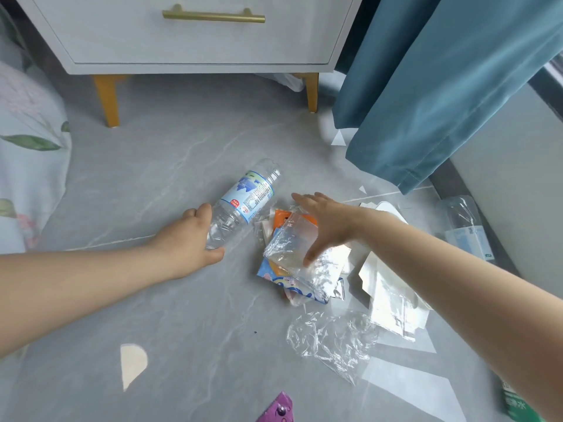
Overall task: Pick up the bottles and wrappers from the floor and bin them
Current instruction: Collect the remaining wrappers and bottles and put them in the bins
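Clear bottle (243, 205) in left hand (189, 239)

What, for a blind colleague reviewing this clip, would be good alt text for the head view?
A person's left hand grips the base of a clear plastic bottle at the grey floor, while the right hand spreads its fingers over a pile of wrappers, touching a clear bag. A second bottle lies by the wall at right.

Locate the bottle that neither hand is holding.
In the head view the bottle lies on the floor at the far right, beside the wall, below the blue curtain and right of the wrapper pile.
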`<state>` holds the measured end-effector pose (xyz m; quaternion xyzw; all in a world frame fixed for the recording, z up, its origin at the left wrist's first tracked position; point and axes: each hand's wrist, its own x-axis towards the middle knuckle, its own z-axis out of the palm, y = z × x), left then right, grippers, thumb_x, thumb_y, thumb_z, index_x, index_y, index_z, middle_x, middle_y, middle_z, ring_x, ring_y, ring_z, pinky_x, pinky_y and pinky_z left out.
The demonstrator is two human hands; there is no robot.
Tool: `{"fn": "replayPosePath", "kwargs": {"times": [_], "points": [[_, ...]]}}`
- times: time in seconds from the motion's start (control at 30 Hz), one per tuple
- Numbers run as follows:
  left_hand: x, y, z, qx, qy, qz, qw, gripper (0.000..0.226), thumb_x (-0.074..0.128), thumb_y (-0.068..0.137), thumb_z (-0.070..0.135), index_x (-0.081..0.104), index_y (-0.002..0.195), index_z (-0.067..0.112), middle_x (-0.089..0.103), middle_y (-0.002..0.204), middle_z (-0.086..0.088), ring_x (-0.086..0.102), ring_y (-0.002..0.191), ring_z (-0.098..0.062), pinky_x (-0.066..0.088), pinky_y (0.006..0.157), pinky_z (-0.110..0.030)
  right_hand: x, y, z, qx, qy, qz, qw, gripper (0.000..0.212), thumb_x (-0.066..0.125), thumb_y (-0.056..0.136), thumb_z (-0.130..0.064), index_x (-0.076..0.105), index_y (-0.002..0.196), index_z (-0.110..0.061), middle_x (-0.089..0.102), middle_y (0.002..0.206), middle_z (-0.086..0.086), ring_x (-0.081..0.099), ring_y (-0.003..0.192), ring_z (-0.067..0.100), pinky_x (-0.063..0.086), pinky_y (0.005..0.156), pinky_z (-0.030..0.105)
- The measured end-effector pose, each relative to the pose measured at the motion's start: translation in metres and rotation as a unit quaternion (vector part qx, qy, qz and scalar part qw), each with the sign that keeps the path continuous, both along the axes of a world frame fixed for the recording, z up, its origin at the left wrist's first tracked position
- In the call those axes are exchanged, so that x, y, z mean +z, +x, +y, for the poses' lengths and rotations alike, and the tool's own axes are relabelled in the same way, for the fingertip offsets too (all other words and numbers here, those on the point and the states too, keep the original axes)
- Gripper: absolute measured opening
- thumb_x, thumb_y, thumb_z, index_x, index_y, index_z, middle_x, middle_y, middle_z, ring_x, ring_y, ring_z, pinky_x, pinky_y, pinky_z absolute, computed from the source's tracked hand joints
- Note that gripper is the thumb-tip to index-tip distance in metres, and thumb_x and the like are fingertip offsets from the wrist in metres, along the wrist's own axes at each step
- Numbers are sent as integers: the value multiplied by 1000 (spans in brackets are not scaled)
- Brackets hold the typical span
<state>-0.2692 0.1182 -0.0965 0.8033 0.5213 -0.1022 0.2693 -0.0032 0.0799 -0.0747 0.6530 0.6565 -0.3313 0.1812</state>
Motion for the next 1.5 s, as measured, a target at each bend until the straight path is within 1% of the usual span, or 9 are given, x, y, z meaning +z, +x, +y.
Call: {"fn": "replayPosePath", "kwargs": {"times": [0.07, 0.2, 0.33, 0.6, 0.87, 1.0, 1.2, 1.4, 1.5], "points": [[1, 0, 0, 0, 0, 1, 1000, 63, 65, 83, 41, 31, 126, 9, 45, 122, -14, 57, 100, -31, 46, 78, -33, -4, -7, -4, 40, 4, -39, 998, 145, 88, 52, -55, -12, 153, -25, 2, 162, -2, -2, 149, 22, 13, 120, 50], [1, 1, 0, 0, -3, 1, 1000, 58, 65, 83, 40, 32, 120, 9, 45, 120, -14, 56, 94, -30, 43, 72, -31, -11, -11, -10, 62, 62, -71, 994, 146, 87, 50, -57, -10, 153, -21, 18, 155, 7, 22, 143, 27, 17, 118, 50], [1, 1, 0, 3, -2, 4, 1000, 56, 65, 83, 40, 32, 117, 9, 46, 117, -14, 50, 85, -27, 40, 69, -30, -15, -11, -14, 65, 92, -90, 990, 138, 87, 45, -60, 8, 151, -21, 31, 142, 8, 34, 133, 28, 23, 115, 45], [0, 2, 0, 2, 1, 0, 1000, 58, 65, 83, 40, 32, 120, 9, 46, 118, -14, 57, 95, -31, 42, 71, -31, -20, -14, -21, 58, 123, -110, 985, 109, 85, 45, -62, 39, 133, -17, 44, 123, 5, 39, 117, 25, 33, 106, 38], [1, 3, 0, 2, 3, 4, 1000, 59, 65, 83, 40, 32, 120, 8, 46, 119, -15, 57, 96, -32, 44, 73, -32, -11, -16, -28, 27, 140, -103, 984, 87, 83, 56, -56, 40, 120, -16, 62, 106, 3, 55, 101, 26, 34, 87, 36], [1, 3, -1, 3, 3, 6, 1000, 56, 65, 83, 40, 33, 115, 8, 46, 118, -14, 57, 94, -31, 44, 72, -32, -8, -20, -33, -13, 112, -95, 989, 84, 84, 60, -47, 35, 121, -14, 53, 86, 1, 57, 84, 29, 35, 73, 33], [2, 3, -2, 4, 3, 10, 1000, 56, 65, 83, 40, 33, 116, 8, 46, 118, -14, 58, 95, -32, 49, 77, -35, -7, -24, -37, -78, 80, -70, 991, 82, 87, 61, -39, 39, 121, -11, 57, 91, 8, 54, 81, 28, 39, 64, 31], [2, 5, -2, -3, 13, 23, 1000, 63, 64, 84, 41, 30, 125, 8, 45, 123, -14, 58, 101, -33, 49, 79, -35, -6, -28, -41, -85, 81, -80, 990, 50, 80, 67, -36, 57, 105, -13, 52, 83, 1, 52, 79, 24, 37, 62, 26], [1, 5, -2, 0, 14, 22, 1000, 60, 64, 83, 41, 31, 121, 8, 46, 121, -15, 58, 100, -33, 49, 79, -35, -4, -32, -48, -72, 111, -75, 988, 24, 70, 75, -26, 53, 91, -20, 50, 82, 0, 60, 89, 28, 36, 63, 26]]}}
